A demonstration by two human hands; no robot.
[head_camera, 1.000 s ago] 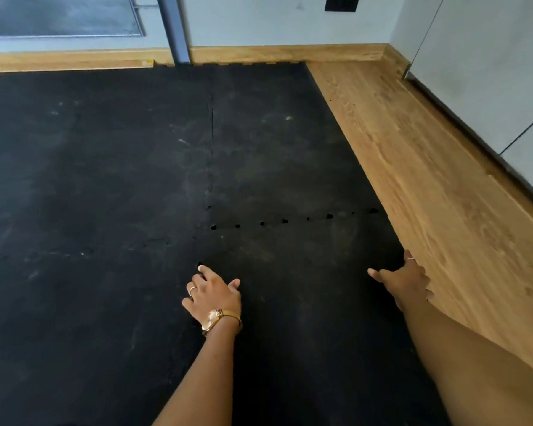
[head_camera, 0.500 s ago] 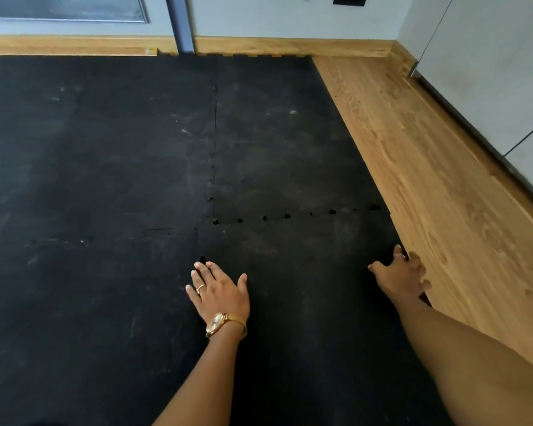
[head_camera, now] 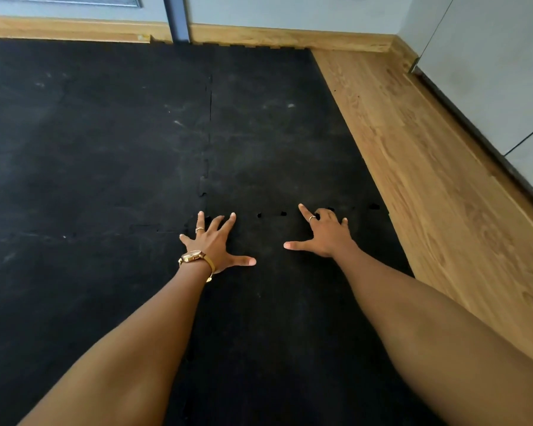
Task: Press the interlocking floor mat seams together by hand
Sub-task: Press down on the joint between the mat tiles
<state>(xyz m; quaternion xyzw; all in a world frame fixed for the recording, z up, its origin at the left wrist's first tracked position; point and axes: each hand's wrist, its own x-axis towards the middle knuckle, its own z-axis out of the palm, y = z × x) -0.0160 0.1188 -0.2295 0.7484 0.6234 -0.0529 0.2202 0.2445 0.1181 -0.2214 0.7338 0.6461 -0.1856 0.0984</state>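
Wooden floor (head_camera: 428,179), grey wall (head_camera: 290,10)

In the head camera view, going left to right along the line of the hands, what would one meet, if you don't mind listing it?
Black mat tiles → wristwatch → left hand, spread flat → small gaps in the seam → right hand, spread flat → wooden floor → grey cabinet front.

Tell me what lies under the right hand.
The right hand lies spread on the black mat, fingertips on the seam with its open gaps. Whether the seam beneath the fingers has closed cannot be seen; the hand covers it.
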